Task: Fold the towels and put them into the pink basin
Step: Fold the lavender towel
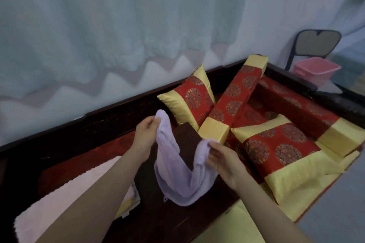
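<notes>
A lavender towel (177, 175) hangs in a U between my two hands above a small dark wooden table (158, 221). My left hand (145, 136) pinches one end, raised higher. My right hand (223, 162) grips the other end, lower and nearer. The towel's sagging middle rests on the table top. A pale pink towel (59, 199) lies spread at the lower left, partly under my left forearm. The pink basin (316, 70) stands far off at the upper right, beyond the wooden couch's end.
Red-and-gold cushions (276, 150) and a long bolster (233, 96) crowd the couch seat to the right. The dark wooden couch back (98, 122) runs along behind. A white curtain hangs beyond it. A black chair (314, 45) stands behind the basin.
</notes>
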The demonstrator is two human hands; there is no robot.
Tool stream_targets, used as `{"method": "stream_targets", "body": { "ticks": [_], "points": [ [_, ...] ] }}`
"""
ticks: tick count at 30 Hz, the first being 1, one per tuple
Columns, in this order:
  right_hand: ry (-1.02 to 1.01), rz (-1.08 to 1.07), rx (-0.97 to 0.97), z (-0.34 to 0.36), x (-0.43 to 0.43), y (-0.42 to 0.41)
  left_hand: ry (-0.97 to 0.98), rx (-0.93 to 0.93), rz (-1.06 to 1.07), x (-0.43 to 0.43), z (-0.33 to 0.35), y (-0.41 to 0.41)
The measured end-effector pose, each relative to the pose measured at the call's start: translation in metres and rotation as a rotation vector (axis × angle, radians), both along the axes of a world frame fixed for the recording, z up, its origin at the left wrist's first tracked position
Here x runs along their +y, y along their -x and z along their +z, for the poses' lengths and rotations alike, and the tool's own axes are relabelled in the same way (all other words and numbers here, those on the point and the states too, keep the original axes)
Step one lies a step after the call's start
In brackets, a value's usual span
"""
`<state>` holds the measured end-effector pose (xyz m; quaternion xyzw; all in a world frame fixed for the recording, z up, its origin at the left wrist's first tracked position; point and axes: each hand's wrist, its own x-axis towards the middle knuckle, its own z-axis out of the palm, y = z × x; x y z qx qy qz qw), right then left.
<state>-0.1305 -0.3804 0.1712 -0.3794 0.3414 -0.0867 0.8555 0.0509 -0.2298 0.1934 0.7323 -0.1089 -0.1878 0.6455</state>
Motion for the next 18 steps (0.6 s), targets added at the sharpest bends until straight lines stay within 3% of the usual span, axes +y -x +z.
{"method": "stream_targets", "body": {
  "ticks": [2,7,10,14,15,18],
  "points": [
    [0.192,0.090,-0.168,0.020,0.002,-0.002,0.043,-0.011,0.052,0.006,0.001,0.001],
    [1.277,0.022,-0.195,0.048,0.002,-0.024,0.185,-0.205,0.560,0.042,0.030,-0.033],
    [1.600,-0.042,-0.258,0.065,-0.018,-0.026,0.097,-0.202,0.680,0.074,0.041,-0.068],
    [1.775,0.132,-0.192,0.091,-0.023,-0.032,0.149,0.036,0.474,0.091,0.044,-0.071],
    [1.713,0.243,-0.219,0.096,-0.021,-0.032,0.157,0.049,0.397,0.087,0.044,-0.062],
    [1.238,0.748,-0.375,0.114,-0.007,-0.032,0.059,-0.094,0.351,0.080,0.033,-0.050]
  ]
}}
